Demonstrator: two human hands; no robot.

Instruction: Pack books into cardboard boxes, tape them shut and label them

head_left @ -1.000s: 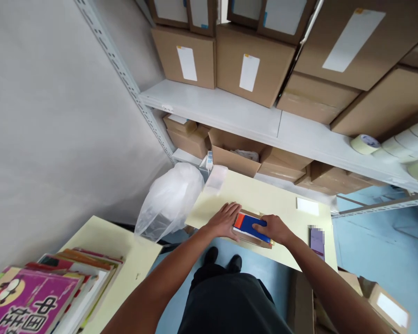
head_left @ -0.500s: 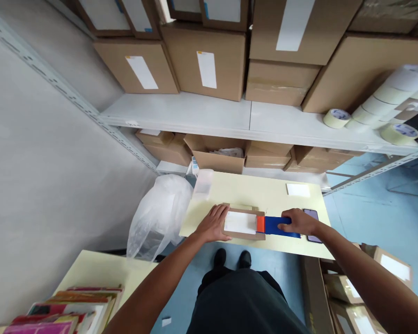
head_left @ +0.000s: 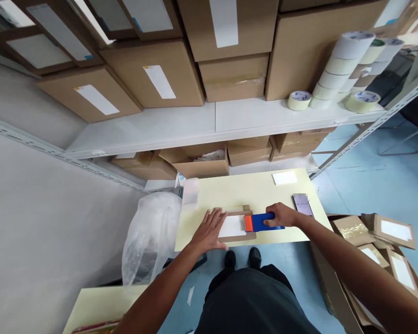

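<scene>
A small cardboard box (head_left: 237,239) with a white label (head_left: 232,226) lies flat on the pale yellow table. My left hand (head_left: 209,230) spans its left end, fingers on the far side and thumb at the near side, bracing it. My right hand (head_left: 281,215) is wrapped round the blue body of what looks like a tape dispenser (head_left: 261,221). Its orange end (head_left: 248,223) rests over the right part of the label. Some of the box's left end is hidden under my left hand.
On the table (head_left: 226,190) are a phone (head_left: 302,204) at the right and a white card (head_left: 284,177) at the back. Tape rolls (head_left: 299,100) and cartons (head_left: 235,76) fill the shelf behind. A plastic bag (head_left: 152,232) hangs at left; more boxes (head_left: 396,232) stand at right.
My head view has shifted to the right. The tape dispenser has slid left along the box, so its orange end now covers more of the label. My left hand's fingers are spread wider.
</scene>
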